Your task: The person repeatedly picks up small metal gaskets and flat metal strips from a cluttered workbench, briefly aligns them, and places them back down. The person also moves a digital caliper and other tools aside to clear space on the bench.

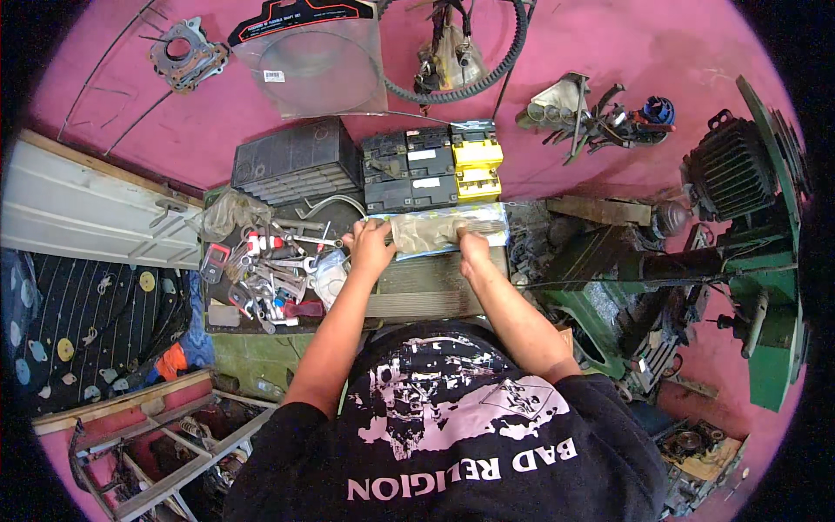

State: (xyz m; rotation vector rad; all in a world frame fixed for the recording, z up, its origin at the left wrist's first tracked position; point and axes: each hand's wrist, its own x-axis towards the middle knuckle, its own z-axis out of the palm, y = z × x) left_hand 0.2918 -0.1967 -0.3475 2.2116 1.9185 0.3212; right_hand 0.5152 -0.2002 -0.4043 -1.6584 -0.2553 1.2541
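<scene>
A long, flat clear plastic packet point(426, 233) with brownish contents and blue edges lies across the workbench in front of me. My left hand point(371, 244) grips its left end, the fingers bent over the edge. Toward the right part of the packet, my right hand point(472, 247) is closed with the thumb side against the plastic; its fingertips are partly hidden. Beneath the packet is a grey-green ribbed surface point(422, 291). Close by my left wrist, a small clear plastic bag point(330, 277) rests beside loose hand tools.
Wrenches and screwdrivers point(283, 278) crowd the bench's left side, with a red meter point(215, 259). Behind the packet stand black and yellow batteries point(477, 157) and a black drawer cabinet point(296, 161). A green machine with a finned motor point(735, 170) rises at right. Parts hang on the pink wall.
</scene>
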